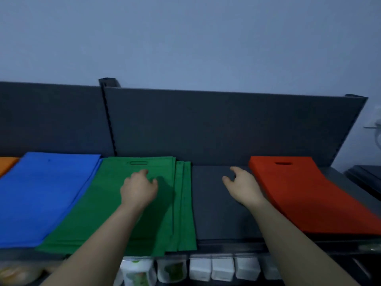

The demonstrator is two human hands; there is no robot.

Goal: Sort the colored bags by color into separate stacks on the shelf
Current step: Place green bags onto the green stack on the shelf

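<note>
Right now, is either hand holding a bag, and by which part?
Neither. The left hand hovers over the green bags, just below the handle slot, gripping nothing; the right hand is over bare shelf, empty.

Bag stacks (92, 203) side by side on shelf (216, 203); packets (222, 267) below.

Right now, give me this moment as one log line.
left hand: over green stack, empty | right hand: over bare shelf, empty | also shelved: orange bag, blue stack, red stack | green edges fanned
</note>
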